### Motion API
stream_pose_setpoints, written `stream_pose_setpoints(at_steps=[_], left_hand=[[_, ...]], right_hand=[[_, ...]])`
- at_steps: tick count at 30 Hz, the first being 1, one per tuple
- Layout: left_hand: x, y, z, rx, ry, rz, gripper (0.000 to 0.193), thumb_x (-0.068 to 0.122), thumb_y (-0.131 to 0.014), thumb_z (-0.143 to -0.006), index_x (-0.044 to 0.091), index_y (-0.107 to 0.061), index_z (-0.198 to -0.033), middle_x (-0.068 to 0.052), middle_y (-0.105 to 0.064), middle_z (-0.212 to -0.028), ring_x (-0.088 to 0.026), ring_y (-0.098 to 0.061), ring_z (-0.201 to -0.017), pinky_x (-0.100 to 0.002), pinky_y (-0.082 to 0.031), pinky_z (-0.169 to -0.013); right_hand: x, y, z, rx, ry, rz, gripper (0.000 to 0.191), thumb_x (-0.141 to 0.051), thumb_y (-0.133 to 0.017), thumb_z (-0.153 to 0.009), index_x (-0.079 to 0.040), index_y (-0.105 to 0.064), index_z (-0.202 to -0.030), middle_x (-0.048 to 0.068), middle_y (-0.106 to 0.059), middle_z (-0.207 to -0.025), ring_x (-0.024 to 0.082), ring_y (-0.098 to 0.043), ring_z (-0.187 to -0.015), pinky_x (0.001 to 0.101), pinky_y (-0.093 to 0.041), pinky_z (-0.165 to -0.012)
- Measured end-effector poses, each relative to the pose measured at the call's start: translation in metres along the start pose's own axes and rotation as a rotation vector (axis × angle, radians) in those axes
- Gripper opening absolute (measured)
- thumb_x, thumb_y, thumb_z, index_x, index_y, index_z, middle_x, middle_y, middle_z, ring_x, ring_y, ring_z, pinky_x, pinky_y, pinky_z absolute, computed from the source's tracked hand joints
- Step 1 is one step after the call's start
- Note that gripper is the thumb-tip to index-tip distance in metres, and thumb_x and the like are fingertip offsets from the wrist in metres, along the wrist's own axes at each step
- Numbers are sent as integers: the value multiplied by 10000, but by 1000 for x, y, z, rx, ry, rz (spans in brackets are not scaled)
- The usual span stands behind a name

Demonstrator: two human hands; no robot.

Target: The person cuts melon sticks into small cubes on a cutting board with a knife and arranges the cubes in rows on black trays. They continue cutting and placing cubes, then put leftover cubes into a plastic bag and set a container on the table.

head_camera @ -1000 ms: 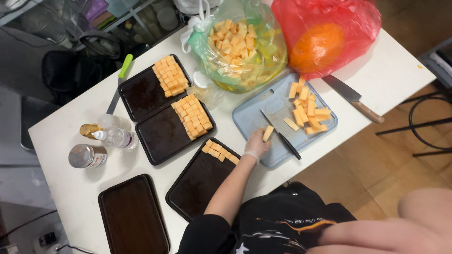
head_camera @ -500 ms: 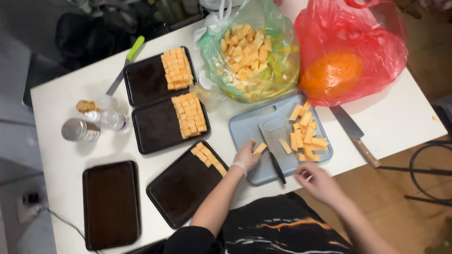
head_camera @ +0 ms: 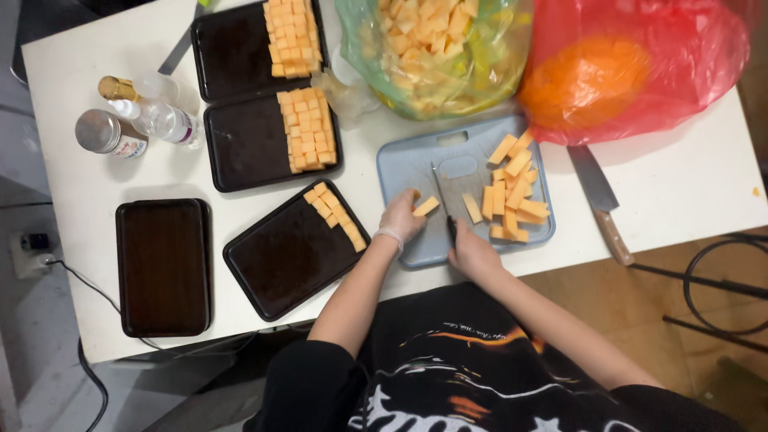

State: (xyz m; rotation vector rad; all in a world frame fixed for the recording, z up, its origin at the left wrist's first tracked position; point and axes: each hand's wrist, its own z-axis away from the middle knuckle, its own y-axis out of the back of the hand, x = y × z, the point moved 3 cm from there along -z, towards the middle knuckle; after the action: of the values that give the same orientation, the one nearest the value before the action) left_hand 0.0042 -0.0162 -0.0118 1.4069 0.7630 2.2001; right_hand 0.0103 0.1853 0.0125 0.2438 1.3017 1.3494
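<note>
My left hand [head_camera: 402,216], in a thin clear glove, grips an orange fruit stick [head_camera: 426,207] over the left part of the blue-grey cutting board [head_camera: 416,165]. My right hand [head_camera: 472,251] grips the dark handle of a small knife [head_camera: 442,194], whose blade lies on the board beside the stick. Several orange sticks [head_camera: 510,192] are piled on the board's right half. Just left of the board, a black tray [head_camera: 280,256] carries a short row of orange cubes [head_camera: 334,215] along its upper right edge.
Two black trays [head_camera: 240,144] [head_camera: 232,48] farther back hold rows of cubes. An empty black tray [head_camera: 163,266] lies at the left. A green bag of fruit pieces [head_camera: 436,48], a red bag [head_camera: 632,68], a large knife [head_camera: 602,202], a bottle [head_camera: 160,120] and a can [head_camera: 108,134] crowd the white table [head_camera: 688,176].
My right hand has come onto the board and taken hold of the small knife. The left hand stays at the board's left part with a stick. The view has moved closer.
</note>
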Motion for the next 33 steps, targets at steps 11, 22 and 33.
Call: stream_pose_setpoints(at_steps=[11, 22, 33], left_hand=[[5, 19, 2, -150, 13, 33, 606, 206, -753, -742, 55, -609, -1311, -190, -680, -1197, -352, -658, -1110, -418, -512, -980], [84, 35, -101, -113, -417, -187, 758, 393, -680, -875, 217, -357, -1538, -163, -722, -1078, -366, -681, -989, -470, -542, -835], [113, 13, -176, -320, -259, -619, 855, 384, -604, -930, 247, -143, -1636, -124, -735, -1148, -304, -724, -998, -467, -567, -860]], right_hand=[[55, -10, 67, 135, -296, -459, 414, -198, -727, -824, -30, -570, -1168, 95, -689, -802, 216, -610, -644, 359, -509, -612], [21, -31, 111, 352, -582, -1130, 189, -141, -654, -952, -34, -550, -836, -11, -460, -556, 89, -420, -417, 269, -326, -389], [51, -28, 117, 366, -667, -1108, 190, -158, -646, -954, -55, -556, -822, -11, -471, -554, 98, -428, -412, 271, -337, -379]])
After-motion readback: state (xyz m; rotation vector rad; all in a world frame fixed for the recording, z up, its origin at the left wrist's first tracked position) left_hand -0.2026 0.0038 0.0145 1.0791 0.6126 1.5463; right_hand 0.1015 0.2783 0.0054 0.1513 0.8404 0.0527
